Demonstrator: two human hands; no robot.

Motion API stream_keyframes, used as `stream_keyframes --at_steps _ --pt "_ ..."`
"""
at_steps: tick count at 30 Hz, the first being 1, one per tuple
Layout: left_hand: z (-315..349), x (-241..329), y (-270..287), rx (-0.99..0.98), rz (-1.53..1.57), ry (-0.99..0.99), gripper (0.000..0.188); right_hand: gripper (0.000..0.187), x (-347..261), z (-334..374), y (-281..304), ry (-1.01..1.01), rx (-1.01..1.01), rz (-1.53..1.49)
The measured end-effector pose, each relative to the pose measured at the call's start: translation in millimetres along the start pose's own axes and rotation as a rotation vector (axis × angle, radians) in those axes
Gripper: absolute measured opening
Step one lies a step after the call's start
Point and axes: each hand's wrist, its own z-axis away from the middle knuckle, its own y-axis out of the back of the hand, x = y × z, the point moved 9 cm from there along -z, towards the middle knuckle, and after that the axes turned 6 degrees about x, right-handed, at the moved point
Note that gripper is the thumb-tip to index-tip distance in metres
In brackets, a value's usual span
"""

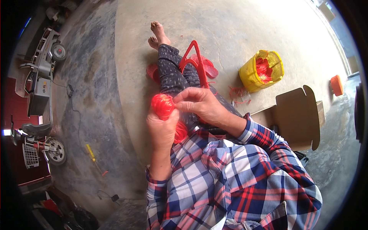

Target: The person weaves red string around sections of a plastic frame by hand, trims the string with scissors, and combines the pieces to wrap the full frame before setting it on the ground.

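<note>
Red strand bundle in the left hand, right fingertips at its edge

Small pale and orange markings show on the side of a grey wheeled vehicle with a pale slatted basket (38, 97), far to the left. The bundle of glossy red plastic-looking strands (163, 105) is above the person's lap. The left hand (162, 131) is clamped around it, with rounded red loops bulging above the thumb and more below the hand. The right hand (207, 106) has thumb and forefinger close together at the bundle's right edge; whether a strand is pinched between them cannot be told.

Just beyond the hands, a red A-shaped frame (199, 63) overlaps the patterned dark trousers (171, 69), near red slippers (210, 69). To the right stands a yellow bucket (248, 74) containing red stringy material (263, 69), with loose red strands (240, 93) on the floor beside it. An open brown cardboard box (297, 119) sits near the right elbow. A yellow-handled tool (90, 151) lies on the grey floor at left.
</note>
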Motion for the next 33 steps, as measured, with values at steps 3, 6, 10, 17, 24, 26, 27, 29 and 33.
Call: stream_keyframes --at_steps 3,6,10,17,24,26,27,29,33 --pt "3 15 -3 0.004 -0.196 -0.138 0.031 0.009 6 0 1 -0.041 -0.018 -0.022" --pt "3 7 -4 0.003 -0.110 -0.075 0.031 0.008 6 -1 6 -0.005 -0.027 0.000" --pt "4 -2 -3 0.043 0.236 0.121 0.032 0.008 11 1 4 -0.031 -0.055 -0.096" --pt "1 4 -2 0.025 0.048 -0.017 0.026 0.008 31 6 -2 -0.290 -0.133 -0.205" --pt "2 13 -10 -0.012 -0.210 -0.178 0.023 0.007 54 13 -9 -0.443 -0.347 -0.234" --pt "-2 -2 -4 -0.008 0.037 0.033 0.030 0.007 50 17 -13 -0.430 -0.415 -0.175" --pt "-4 -3 0 0.023 0.273 0.122 0.032 0.006 40 19 -17 -0.349 -0.445 -0.082" --pt "-7 -6 3 0.078 0.528 0.192 0.036 0.006 29 19 -16 -0.254 -0.468 -0.081" --pt "-9 -18 8 0.040 0.374 0.175 0.037 0.011 8 -2 16 -0.080 -0.217 -0.343"
